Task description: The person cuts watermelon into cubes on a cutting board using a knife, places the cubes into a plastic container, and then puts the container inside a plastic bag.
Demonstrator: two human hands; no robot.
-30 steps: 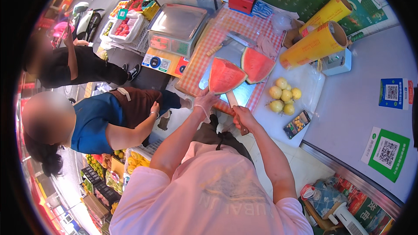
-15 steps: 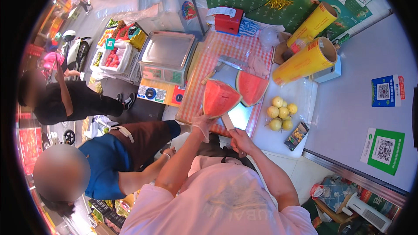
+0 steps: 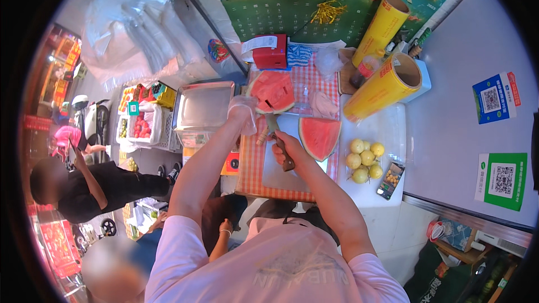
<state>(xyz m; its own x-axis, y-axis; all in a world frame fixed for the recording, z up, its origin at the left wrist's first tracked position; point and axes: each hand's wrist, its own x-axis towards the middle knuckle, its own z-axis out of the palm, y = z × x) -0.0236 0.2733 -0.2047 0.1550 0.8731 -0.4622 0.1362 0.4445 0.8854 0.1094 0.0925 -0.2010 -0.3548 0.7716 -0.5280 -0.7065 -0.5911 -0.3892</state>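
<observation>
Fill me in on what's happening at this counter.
A person is cutting watermelon at a fruit stall. The left hand, in a thin clear glove, steadies a watermelon piece with notches cut into its red flesh. The right hand grips a knife whose blade points up at that piece. A second watermelon half lies cut side up on the white cutting board. Yellow fruits sit to the right, a metal tray to the left.

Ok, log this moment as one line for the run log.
left hand: gloved, steadying watermelon piece | right hand: gripping knife under it | second watermelon piece: on cutting board
</observation>
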